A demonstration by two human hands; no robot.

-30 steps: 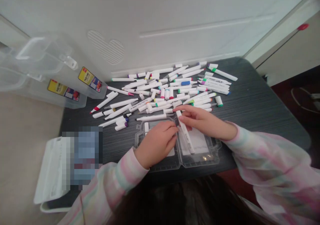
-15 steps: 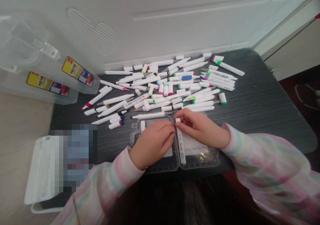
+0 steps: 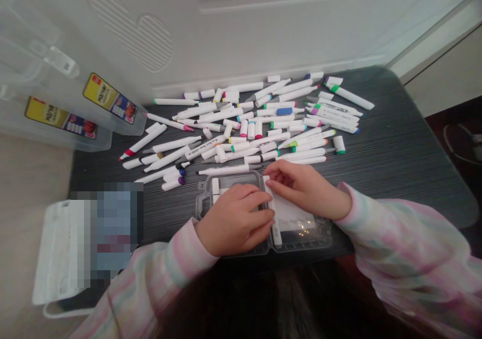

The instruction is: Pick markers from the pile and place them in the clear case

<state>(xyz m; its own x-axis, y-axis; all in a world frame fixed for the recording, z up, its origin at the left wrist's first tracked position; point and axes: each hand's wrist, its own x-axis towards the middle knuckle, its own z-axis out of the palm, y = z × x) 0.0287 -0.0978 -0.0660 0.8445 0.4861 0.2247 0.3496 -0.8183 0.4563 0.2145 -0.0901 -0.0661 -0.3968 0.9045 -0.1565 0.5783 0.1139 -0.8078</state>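
Observation:
A clear plastic case (image 3: 301,238) lies open near the front edge of the dark table (image 3: 395,148). My left hand (image 3: 235,223) rests on its left half, fingers curled and pressing down by the hinge. My right hand (image 3: 301,188) pinches the top end of a white marker (image 3: 275,226) that lies upright along the hinge in the right half. A white card (image 3: 295,213) lies under my right hand inside the case. Behind the case sits a pile of white markers (image 3: 259,123) with coloured caps and bands.
Two clear plastic boxes (image 3: 109,103) with yellow labels lean at the back left against a white wall. A white holder (image 3: 56,248) and a blurred-out patch sit at the front left. Several loose caps lie among the markers. Dark hair shows at the bottom.
The marker has swung from slanted to straight along the hinge and settled into the case. My left hand slid right toward it. The view has shifted a little.

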